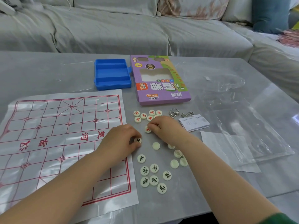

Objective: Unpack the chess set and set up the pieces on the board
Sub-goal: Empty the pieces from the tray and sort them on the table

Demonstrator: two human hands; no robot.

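On the grey table (48, 70) before the sofa (113, 26), both forearms reach in from the near edge.

Left hand (119, 139): knuckles up, fingers curled, tips pinching a black-marked piece (137, 140) just off the right edge of the board. Forearm lies across the board's near right corner.

Right hand (165, 126): fingers curled under, thumb and forefinger nipping a red-marked piece (147, 129) at the hand's left side. The two hands sit close, not touching.

Board (61, 135): thin glossy plastic sheet, red grid and red characters, spread flat on the left of the table, creased. No pieces on it.

Purple box (160, 81): flat, window cut-outs, lying beyond the hands. Blue case (112, 74) just beside it to the left, open, three troughs.

Pieces all on bare table right of the board:
- black-marked group (153, 175), seven face up, nearest the camera
- red-marked group (145, 115), face up, beyond the right hand
- face-down pieces (176, 157), pale, unmarked side up, partly under the right forearm

Clear plastic bags (242, 126) at far right; leaflet (194, 122) and metal ring puzzles (174, 112) near the right hand.
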